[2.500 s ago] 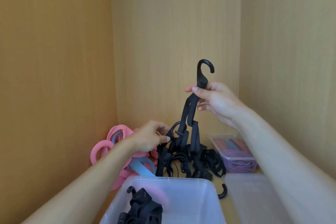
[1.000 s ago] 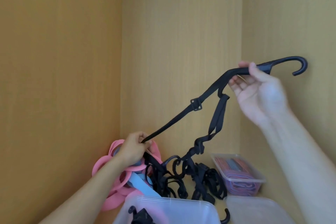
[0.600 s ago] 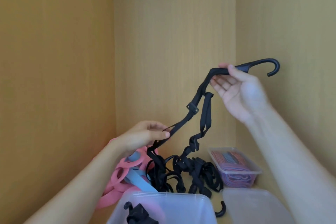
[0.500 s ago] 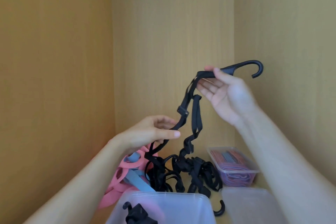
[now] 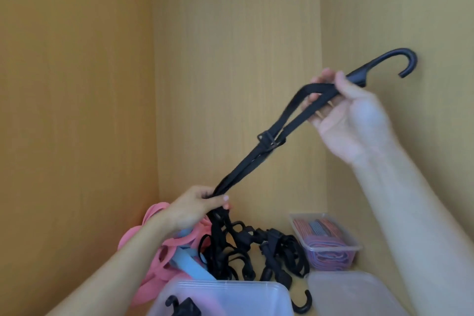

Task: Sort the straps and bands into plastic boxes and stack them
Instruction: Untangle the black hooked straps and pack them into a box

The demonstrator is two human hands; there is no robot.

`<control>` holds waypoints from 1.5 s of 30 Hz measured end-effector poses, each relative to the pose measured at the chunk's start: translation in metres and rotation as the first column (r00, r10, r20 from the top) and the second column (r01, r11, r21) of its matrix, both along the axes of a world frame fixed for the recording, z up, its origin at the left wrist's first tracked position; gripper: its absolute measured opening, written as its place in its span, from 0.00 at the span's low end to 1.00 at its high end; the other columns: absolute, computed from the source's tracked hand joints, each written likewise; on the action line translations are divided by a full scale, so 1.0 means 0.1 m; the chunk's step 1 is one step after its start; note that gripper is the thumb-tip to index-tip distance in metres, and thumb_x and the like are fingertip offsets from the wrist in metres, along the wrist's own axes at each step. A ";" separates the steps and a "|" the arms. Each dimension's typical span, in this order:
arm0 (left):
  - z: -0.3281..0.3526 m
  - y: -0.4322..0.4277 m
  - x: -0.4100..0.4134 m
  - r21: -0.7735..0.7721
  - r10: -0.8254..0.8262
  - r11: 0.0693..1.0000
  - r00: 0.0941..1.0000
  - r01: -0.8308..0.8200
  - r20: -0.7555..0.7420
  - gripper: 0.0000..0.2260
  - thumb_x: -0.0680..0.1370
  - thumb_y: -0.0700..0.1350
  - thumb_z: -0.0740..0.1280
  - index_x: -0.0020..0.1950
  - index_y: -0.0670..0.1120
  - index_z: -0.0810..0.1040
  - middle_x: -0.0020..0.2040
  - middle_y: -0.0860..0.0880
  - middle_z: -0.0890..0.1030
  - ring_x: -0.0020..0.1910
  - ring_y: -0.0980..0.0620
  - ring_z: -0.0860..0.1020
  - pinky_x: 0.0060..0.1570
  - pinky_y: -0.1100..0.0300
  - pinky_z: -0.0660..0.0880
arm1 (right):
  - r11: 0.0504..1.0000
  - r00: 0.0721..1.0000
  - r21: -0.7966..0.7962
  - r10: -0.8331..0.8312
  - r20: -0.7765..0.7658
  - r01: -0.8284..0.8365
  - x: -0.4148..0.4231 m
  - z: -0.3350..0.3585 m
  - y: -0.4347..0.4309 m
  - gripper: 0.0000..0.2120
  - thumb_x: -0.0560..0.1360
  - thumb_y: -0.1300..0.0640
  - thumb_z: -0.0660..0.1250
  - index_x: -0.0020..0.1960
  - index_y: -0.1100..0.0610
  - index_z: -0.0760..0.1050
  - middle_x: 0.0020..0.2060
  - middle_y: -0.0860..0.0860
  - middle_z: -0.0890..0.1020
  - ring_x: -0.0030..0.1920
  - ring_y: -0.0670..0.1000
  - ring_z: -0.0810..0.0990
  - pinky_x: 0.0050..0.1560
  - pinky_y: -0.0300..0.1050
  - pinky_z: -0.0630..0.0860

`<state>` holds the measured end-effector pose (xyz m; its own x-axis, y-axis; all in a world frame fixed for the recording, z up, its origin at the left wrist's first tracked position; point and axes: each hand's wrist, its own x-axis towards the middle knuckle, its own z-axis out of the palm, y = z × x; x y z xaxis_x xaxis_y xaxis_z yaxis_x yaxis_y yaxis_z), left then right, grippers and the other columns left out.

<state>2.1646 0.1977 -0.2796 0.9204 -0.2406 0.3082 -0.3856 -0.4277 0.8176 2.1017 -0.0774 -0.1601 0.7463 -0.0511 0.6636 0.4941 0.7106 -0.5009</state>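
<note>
— Which step was in hand?

— Freeing one black strap (image 5: 266, 141) from the tangle. It ran taut on a slant across the middle of the view, from seven o'clock up to two o'clock. The right hand (image 5: 343, 120) pinched it just behind its hook (image 5: 400, 59), thumb on top and fingers beneath, at two o'clock. The left hand (image 5: 197, 209) had its fingers curled round the strap's lower run, at about seven o'clock, right above the black pile (image 5: 256, 249).

— Was the strap clear of the pile?

— I could not tell. Below the left hand the webbing ran down into the heap, and its far end was hidden there.

— And the boxes?

— The near plastic box (image 5: 230, 287) sat at six o'clock, open, with a black hooked piece (image 5: 177, 305) in it, so I judged this strap belonged there. A small box (image 5: 356, 247) at four o'clock held red and blue bands. Pink bands (image 5: 159, 251) lay at eight o'clock, just beside the pile, unsorted.

— What did the next move call for?

— In my view, working the tail end loose while the left hand held the heap back, then folding the strap and lowering it toward six o'clock into the near box. A snagged hook could drag the whole pile along.
</note>
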 end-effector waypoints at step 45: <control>0.29 0.23 0.09 -0.438 0.233 0.885 0.965 -0.159 0.120 0.12 0.82 0.40 0.58 0.44 0.42 0.79 0.31 0.45 0.79 0.34 0.45 0.80 0.46 0.47 0.81 | 0.889 0.958 -0.360 -0.276 0.071 0.283 -0.06 -0.04 -0.04 0.16 0.82 0.52 0.60 0.36 0.53 0.65 0.22 0.46 0.58 0.21 0.46 0.52 0.21 0.36 0.51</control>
<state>2.1741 0.2210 -0.2502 0.8625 0.1254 0.4903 -0.4741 -0.1385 0.8695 2.0955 -0.0817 -0.1639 0.7250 -0.0090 0.6887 0.6564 0.3121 -0.6868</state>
